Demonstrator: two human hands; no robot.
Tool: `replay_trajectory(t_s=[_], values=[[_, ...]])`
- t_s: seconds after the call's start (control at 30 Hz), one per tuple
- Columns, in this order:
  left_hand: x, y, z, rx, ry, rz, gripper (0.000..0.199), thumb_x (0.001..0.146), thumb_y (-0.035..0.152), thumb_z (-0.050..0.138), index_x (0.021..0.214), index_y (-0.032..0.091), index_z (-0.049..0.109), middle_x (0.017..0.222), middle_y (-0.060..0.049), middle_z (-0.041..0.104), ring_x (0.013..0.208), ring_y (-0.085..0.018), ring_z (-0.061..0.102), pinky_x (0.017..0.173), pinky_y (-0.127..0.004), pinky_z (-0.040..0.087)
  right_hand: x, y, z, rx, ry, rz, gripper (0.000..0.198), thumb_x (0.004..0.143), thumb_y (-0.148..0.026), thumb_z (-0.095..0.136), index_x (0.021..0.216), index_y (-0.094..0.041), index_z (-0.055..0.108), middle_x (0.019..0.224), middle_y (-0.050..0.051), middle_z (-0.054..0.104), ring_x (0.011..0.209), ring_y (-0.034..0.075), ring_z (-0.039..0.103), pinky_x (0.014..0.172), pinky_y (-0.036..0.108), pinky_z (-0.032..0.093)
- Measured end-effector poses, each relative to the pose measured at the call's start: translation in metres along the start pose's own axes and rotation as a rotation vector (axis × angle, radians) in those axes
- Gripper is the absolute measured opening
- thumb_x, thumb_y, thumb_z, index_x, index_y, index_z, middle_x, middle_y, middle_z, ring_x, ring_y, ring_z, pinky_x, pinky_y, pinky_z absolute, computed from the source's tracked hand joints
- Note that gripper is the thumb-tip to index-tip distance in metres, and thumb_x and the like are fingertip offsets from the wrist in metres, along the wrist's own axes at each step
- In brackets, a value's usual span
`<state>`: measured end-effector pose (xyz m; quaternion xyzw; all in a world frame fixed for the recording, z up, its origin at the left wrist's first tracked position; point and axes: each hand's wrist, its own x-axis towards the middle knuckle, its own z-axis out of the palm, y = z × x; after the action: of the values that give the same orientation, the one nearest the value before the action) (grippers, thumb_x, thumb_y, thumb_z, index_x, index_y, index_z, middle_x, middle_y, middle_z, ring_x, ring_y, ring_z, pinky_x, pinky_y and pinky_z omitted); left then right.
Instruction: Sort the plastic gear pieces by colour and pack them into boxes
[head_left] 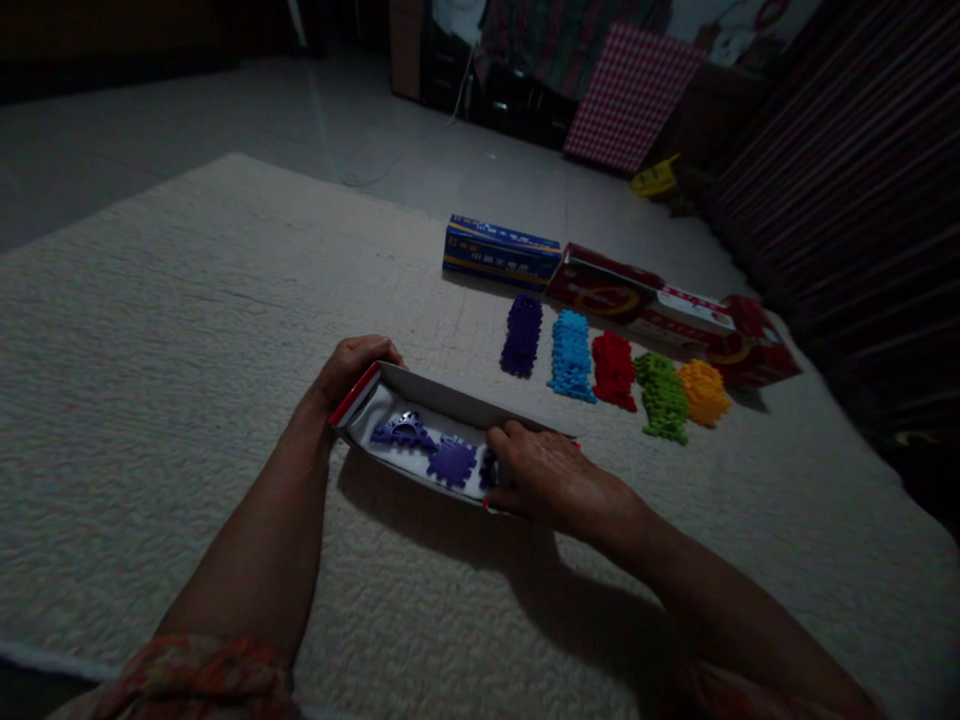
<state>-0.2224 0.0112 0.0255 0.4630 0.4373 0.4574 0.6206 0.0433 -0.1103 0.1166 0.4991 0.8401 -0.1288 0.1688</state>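
A long shallow open box [457,398] with a pale lining and red end lies tilted in front of me. My left hand [356,365] is wrapped round its left end. Inside lie a purple gear-toothed arched piece [405,430] and a flat purple gear [452,461]. My right hand [551,470] reaches into the right end, its fingers curled by another purple toothed piece [487,468]. That piece is mostly hidden by the hand, which also covers the box's right end.
Beyond the box, toothed pieces are grouped by colour: purple [522,335], light blue [571,355], red [614,370], green [663,397] and orange-yellow [703,392]. Behind them stand a blue carton [499,252] and red cartons [604,285] on a cream quilted mat [187,350].
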Motion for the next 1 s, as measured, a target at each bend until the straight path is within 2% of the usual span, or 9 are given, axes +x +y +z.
replay_trajectory(t_s=[0.3, 0.57, 0.63, 0.73, 0.8, 0.87, 0.93, 1.0], values=[[0.002, 0.0, -0.001, 0.046, 0.005, 0.028, 0.028, 0.078, 0.041, 0.067, 0.067, 0.016, 0.07, 0.069, -0.008, 0.072, 0.058, -0.016, 0.063, 0.057, -0.028, 0.05, 0.005, 0.0, 0.002, -0.073, -0.007, -0.031, 0.032, 0.09, -0.035, 0.074, 0.115, -0.02, 0.063, 0.108, 0.01, 0.069, 0.088, 0.024, 0.066, 0.067, 0.032, 0.044], [0.001, 0.0, 0.001, 0.028, 0.008, 0.018, 0.027, 0.076, 0.042, 0.069, 0.067, 0.017, 0.07, 0.07, -0.007, 0.072, 0.059, -0.017, 0.064, 0.058, -0.029, 0.051, 0.008, 0.005, 0.017, -0.034, 0.079, -0.084, 0.03, 0.088, -0.029, 0.073, 0.115, -0.02, 0.063, 0.106, 0.009, 0.068, 0.088, 0.024, 0.066, 0.071, 0.033, 0.046], [0.001, 0.0, 0.0, 0.036, 0.002, 0.015, 0.029, 0.077, 0.044, 0.068, 0.067, 0.017, 0.07, 0.069, -0.007, 0.072, 0.06, -0.017, 0.064, 0.059, -0.029, 0.051, 0.004, 0.001, 0.009, -0.027, 0.063, -0.064, 0.026, 0.089, -0.028, 0.071, 0.112, -0.02, 0.064, 0.106, 0.01, 0.068, 0.087, 0.024, 0.066, 0.069, 0.033, 0.045], [0.002, -0.001, -0.003, 0.071, -0.024, 0.027, 0.032, 0.078, 0.046, 0.067, 0.066, 0.017, 0.071, 0.071, -0.007, 0.072, 0.063, -0.018, 0.065, 0.062, -0.03, 0.052, -0.011, -0.001, -0.016, 0.019, 0.039, -0.007, 0.011, 0.093, -0.024, 0.064, 0.103, -0.02, 0.065, 0.101, 0.008, 0.069, 0.078, 0.019, 0.064, 0.063, 0.03, 0.041], [0.003, -0.001, -0.004, 0.103, -0.032, 0.037, 0.033, 0.078, 0.047, 0.068, 0.066, 0.016, 0.072, 0.071, -0.008, 0.072, 0.064, -0.018, 0.065, 0.062, -0.03, 0.051, -0.019, 0.008, -0.035, 0.08, 0.108, -0.008, 0.006, 0.097, -0.022, 0.059, 0.096, -0.02, 0.065, 0.095, 0.006, 0.069, 0.072, 0.015, 0.061, 0.061, 0.028, 0.038], [0.002, -0.001, -0.004, 0.111, -0.025, 0.04, 0.033, 0.078, 0.047, 0.069, 0.066, 0.016, 0.072, 0.071, -0.008, 0.072, 0.063, -0.018, 0.065, 0.061, -0.029, 0.05, -0.016, 0.028, -0.047, 0.143, 0.269, -0.021, 0.015, 0.1, -0.022, 0.056, 0.089, -0.02, 0.066, 0.09, 0.005, 0.068, 0.071, 0.014, 0.059, 0.062, 0.027, 0.038], [0.002, -0.001, -0.003, 0.085, -0.022, 0.028, 0.033, 0.077, 0.047, 0.069, 0.066, 0.016, 0.072, 0.071, -0.008, 0.072, 0.062, -0.019, 0.064, 0.061, -0.03, 0.05, 0.002, 0.056, -0.047, 0.162, 0.463, 0.004, 0.016, 0.098, -0.018, 0.058, 0.087, -0.019, 0.069, 0.089, 0.005, 0.068, 0.077, 0.016, 0.061, 0.068, 0.028, 0.04], [0.002, -0.001, -0.003, 0.038, -0.028, -0.001, 0.031, 0.076, 0.047, 0.069, 0.066, 0.017, 0.071, 0.07, -0.008, 0.072, 0.061, -0.019, 0.064, 0.06, -0.031, 0.05, 0.029, 0.083, -0.035, 0.143, 0.601, 0.062, 0.018, 0.096, -0.016, 0.056, 0.089, -0.019, 0.073, 0.089, 0.007, 0.067, 0.08, 0.019, 0.061, 0.071, 0.03, 0.043]])
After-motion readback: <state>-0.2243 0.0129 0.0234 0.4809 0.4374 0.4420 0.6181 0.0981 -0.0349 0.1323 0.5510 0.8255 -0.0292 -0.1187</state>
